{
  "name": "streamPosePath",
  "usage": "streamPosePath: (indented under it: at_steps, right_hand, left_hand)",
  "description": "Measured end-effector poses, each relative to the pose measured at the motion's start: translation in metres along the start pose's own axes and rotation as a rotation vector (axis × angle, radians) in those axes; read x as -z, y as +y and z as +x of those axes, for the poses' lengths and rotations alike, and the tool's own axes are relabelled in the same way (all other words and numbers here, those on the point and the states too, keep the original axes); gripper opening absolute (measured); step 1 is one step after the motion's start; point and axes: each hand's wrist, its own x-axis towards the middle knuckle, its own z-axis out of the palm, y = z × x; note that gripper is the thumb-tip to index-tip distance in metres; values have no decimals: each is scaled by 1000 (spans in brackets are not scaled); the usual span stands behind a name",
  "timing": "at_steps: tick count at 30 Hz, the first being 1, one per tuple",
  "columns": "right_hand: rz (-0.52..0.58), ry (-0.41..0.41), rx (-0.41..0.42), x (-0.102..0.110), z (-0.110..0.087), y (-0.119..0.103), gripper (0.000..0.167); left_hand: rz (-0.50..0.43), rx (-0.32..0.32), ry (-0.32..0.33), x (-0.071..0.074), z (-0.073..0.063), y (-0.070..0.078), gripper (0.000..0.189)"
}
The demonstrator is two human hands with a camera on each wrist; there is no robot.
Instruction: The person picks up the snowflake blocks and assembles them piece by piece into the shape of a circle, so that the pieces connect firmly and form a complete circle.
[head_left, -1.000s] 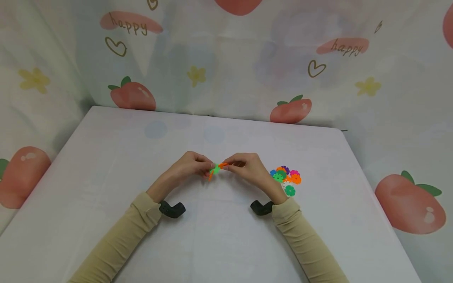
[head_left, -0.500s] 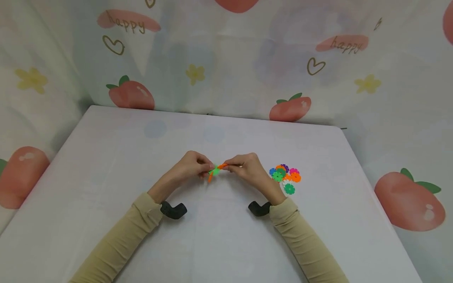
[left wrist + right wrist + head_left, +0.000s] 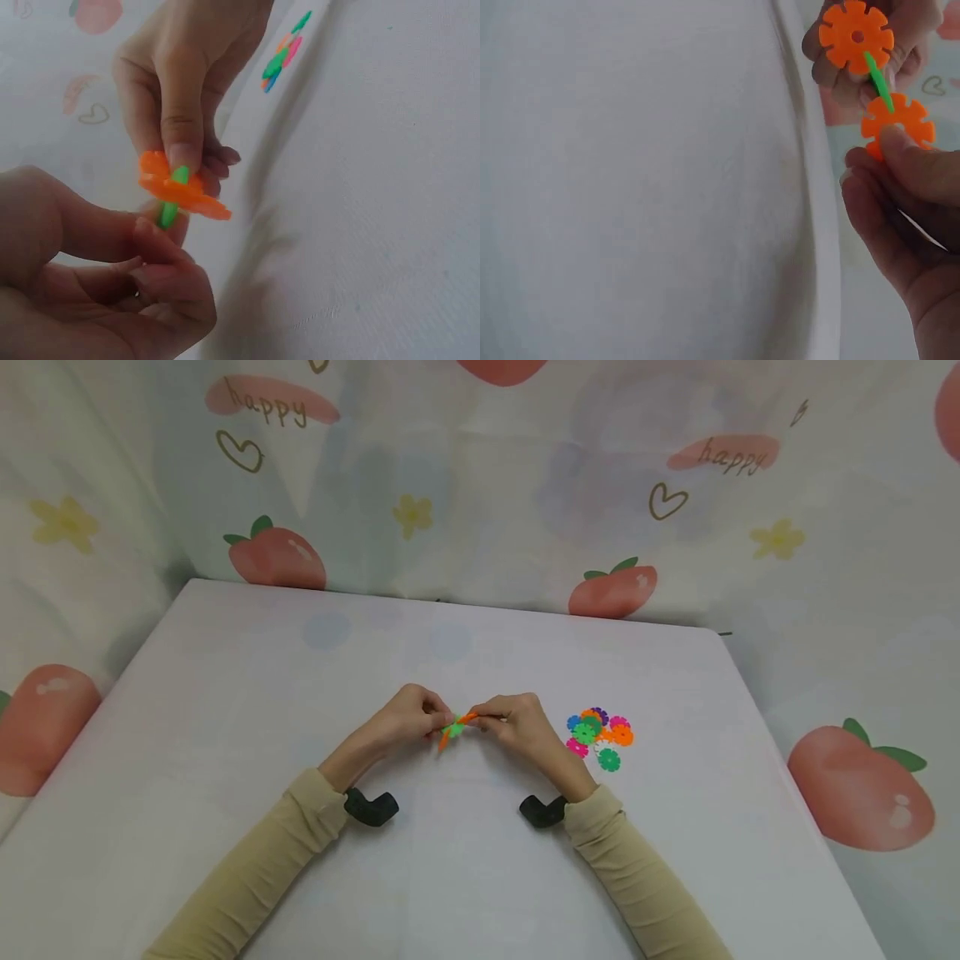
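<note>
In the head view my left hand and right hand meet over the middle of the table, with a small joined set of notched plastic snowflake discs between them. A green disc stands edge-on, linking two orange discs. My right thumb and fingers pinch the nearer orange disc in the right wrist view. The other orange disc overlaps my left hand there. My left thumb and fingertips grip the green disc's edge, seen in the left wrist view; part of that disc is hidden by fingers.
A loose heap of notched discs in several colours lies on the white-covered table, right of my right hand. A dark green disc lies at its near edge and a pink disc at its left. A printed curtain hangs behind.
Both hands have shifted slightly towards me with the joined discs still held. The right forearm has moved left, uncovering a pink disc at the heap.
</note>
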Motion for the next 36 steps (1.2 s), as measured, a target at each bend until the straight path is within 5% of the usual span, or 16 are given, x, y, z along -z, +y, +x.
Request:
streamPosePath:
  at_steps: [7,12,23,36]
  right_hand:
    - [52,-120,-88,9,1,0,11]
    - [114,-165,-70,10,4,0,12]
    - [59,-156,-165,21,1,6,20]
    - [-12,-84,-291,62,-34,17,15]
  left_hand:
    - [6,-48,-134,6,-3,-2,28]
    - [36,-73,-192,6,-4,-2,40]
    - [-90,-20,-156,6,-2,-7,36]
    - [-147,-1,-124,5,0,-10,36]
